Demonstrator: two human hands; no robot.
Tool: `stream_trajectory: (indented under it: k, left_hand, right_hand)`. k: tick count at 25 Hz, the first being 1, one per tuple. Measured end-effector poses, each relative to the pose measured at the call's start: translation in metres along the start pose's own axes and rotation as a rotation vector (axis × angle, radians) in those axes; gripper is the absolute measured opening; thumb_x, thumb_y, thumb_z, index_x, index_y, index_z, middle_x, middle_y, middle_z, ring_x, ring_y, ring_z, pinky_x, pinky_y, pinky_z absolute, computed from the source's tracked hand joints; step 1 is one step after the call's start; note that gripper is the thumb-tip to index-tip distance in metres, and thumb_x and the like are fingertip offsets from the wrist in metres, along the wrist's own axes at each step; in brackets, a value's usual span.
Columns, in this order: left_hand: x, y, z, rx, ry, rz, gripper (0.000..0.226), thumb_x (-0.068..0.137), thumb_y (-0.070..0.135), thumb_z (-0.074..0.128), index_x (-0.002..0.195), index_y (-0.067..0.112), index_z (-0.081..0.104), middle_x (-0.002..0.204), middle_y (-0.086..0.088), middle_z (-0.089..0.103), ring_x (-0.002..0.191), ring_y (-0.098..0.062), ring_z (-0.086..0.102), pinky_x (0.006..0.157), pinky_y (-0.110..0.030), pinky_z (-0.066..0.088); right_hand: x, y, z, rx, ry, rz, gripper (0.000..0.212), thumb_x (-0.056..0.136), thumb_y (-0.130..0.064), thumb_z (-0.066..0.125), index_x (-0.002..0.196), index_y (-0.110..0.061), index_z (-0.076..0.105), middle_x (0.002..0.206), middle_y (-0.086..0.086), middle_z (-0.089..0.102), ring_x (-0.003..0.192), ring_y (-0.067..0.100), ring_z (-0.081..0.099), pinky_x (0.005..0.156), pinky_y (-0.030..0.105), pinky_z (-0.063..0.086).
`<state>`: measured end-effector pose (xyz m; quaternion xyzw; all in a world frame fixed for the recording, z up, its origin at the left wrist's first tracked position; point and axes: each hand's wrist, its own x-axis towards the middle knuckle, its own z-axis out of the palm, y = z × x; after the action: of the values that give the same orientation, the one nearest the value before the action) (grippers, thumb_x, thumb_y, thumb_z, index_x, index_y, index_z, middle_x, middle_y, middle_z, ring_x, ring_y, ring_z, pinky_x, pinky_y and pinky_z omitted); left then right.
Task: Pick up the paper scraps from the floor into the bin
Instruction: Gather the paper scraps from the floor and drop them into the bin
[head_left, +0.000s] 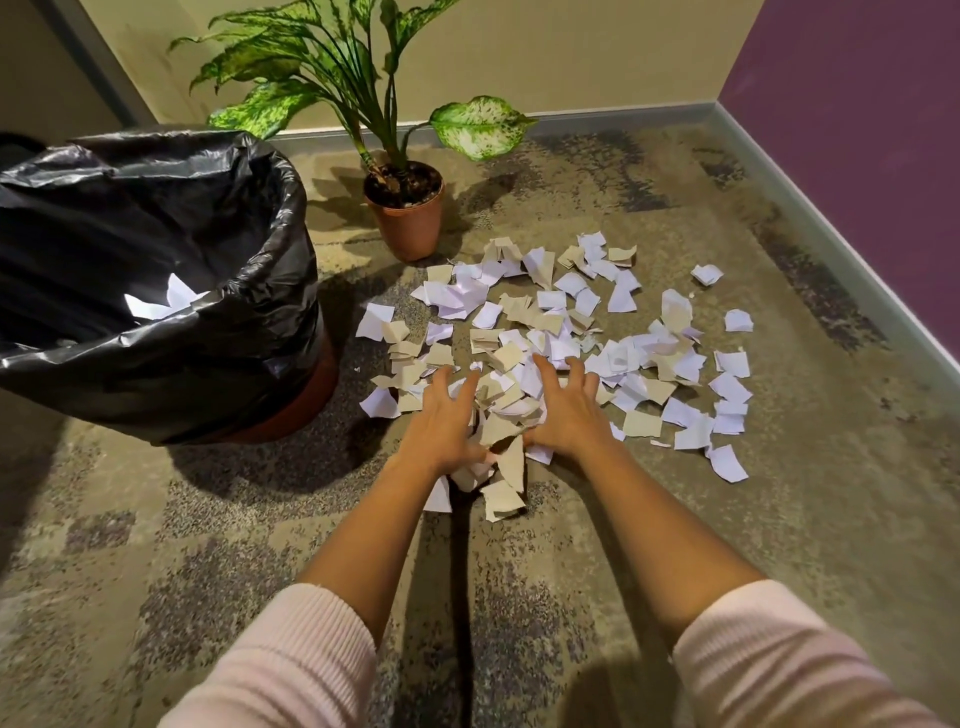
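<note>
Several white and beige paper scraps (561, 322) lie scattered on the carpet ahead of me. My left hand (445, 415) and my right hand (563, 410) press in from both sides on a small heap of scraps (504, 415), fingers spread and curled around it. A few scraps (501, 499) spill below my wrists. The bin (156, 280), lined with a black bag, stands to the left and holds a few white scraps (166, 304).
A potted plant (405, 213) in a brown pot stands beyond the scraps, between the bin and the wall. A grey baseboard (831, 228) and purple wall run along the right. Patterned carpet (208, 545) covers the floor.
</note>
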<state>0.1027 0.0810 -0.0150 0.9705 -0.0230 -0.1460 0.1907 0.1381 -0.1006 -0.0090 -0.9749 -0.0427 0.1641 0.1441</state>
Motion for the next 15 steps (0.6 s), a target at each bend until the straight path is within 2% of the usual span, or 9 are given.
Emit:
stream_trajectory:
  k: [3,7,9,10,12,15]
  left_hand:
    - [0.019,0.006,-0.004,0.122,-0.083,0.011,0.127,0.064,0.042,0.086,0.153,0.027,-0.003,0.158,-0.013,-0.009,0.144,-0.038,0.009,0.1,-0.052,0.045]
    - [0.042,0.017,0.001,0.227,-0.083,0.057,0.101,0.085,0.04,0.061,0.153,0.029,-0.013,0.16,-0.009,-0.015,0.146,-0.04,0.005,0.103,-0.055,0.041]
    - [0.054,0.02,0.002,0.266,-0.137,0.063,0.112,0.081,0.043,0.069,0.152,0.028,-0.016,0.161,-0.011,-0.015,0.147,-0.04,0.001,0.106,-0.054,0.039]
    - [0.059,0.021,0.001,0.285,-0.173,0.058,0.116,0.078,0.043,0.073,0.152,0.03,-0.016,0.161,-0.012,-0.013,0.147,-0.04,0.002,0.105,-0.053,0.04]
    - [0.069,0.022,-0.002,0.331,-0.221,0.063,0.108,0.08,0.038,0.071,0.153,0.034,-0.009,0.161,-0.012,-0.001,0.145,-0.04,0.01,0.101,-0.052,0.044]
    - [0.079,0.023,-0.005,0.338,-0.234,0.041,0.091,0.078,0.033,0.073,0.15,0.034,0.017,0.147,-0.013,0.028,0.137,-0.037,0.023,0.097,-0.05,0.046]
  right_hand:
    - [0.015,0.002,-0.006,-0.115,-0.13,-0.016,0.123,0.064,-0.038,0.086,0.152,-0.037,-0.001,0.158,0.016,-0.011,0.143,0.041,0.002,0.104,0.052,0.036]
    - [0.033,-0.002,-0.006,-0.161,-0.201,-0.04,0.124,0.065,-0.03,0.086,0.151,-0.038,-0.002,0.158,0.016,-0.018,0.145,0.042,-0.005,0.104,0.052,0.038]
    - [0.041,-0.002,-0.003,-0.172,-0.226,-0.05,0.12,0.065,-0.029,0.086,0.151,-0.038,0.001,0.158,0.016,-0.017,0.144,0.043,-0.003,0.105,0.052,0.037]
    - [0.045,-0.002,-0.003,-0.19,-0.236,-0.056,0.118,0.065,-0.03,0.086,0.15,-0.038,0.004,0.158,0.016,-0.014,0.144,0.043,-0.001,0.105,0.051,0.037]
    - [0.052,-0.001,-0.002,-0.22,-0.262,-0.06,0.115,0.065,-0.032,0.086,0.15,-0.038,0.009,0.156,0.015,-0.005,0.142,0.041,0.003,0.103,0.051,0.039]
    - [0.058,0.003,0.002,-0.177,-0.276,-0.061,0.111,0.065,-0.032,0.087,0.149,-0.041,0.015,0.151,0.011,0.004,0.139,0.038,0.005,0.104,0.052,0.038]
